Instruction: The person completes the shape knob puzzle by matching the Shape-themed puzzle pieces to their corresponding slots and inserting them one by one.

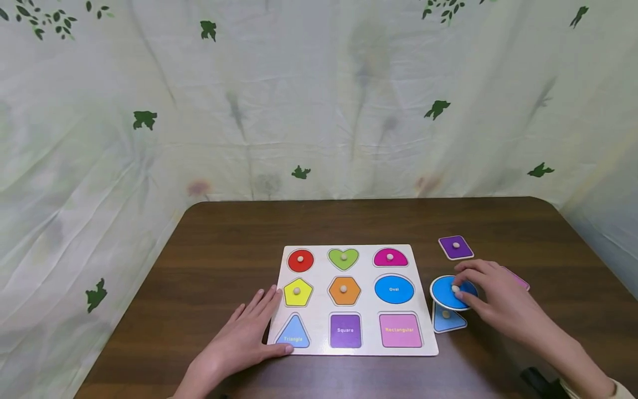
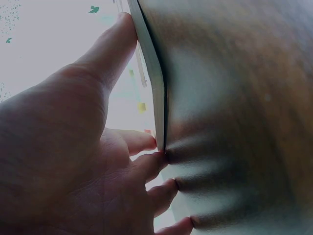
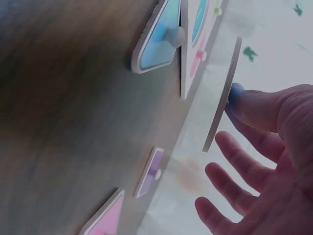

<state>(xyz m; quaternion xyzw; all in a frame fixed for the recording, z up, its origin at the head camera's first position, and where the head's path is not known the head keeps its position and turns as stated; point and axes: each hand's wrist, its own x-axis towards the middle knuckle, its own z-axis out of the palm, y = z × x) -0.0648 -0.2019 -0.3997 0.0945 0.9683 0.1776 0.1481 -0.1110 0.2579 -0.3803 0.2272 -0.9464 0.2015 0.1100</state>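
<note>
The left hand (image 1: 239, 335), fingers extended, lies against the puzzle board (image 1: 320, 332) at nine o'clock, apparently steadying it. Off its three o'clock side, the right hand (image 1: 500, 299) pinches the raised blue oval piece (image 1: 443, 294) by its knob (image 1: 454, 288), likely leaving the rim free.

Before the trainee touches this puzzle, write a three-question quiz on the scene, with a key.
1. What does the right hand hold? A) a green heart; B) a blue oval piece; C) a purple square.
2. True or false: the left hand touches the white board along its right edge.
3. How many empty slots does the white board show?

Key:
1. B, pinched by its knob.
2. False; it touches the left edge.
3. Four: the Oval slot, Triangle slot, Square slot and Rectangular slot.
</note>
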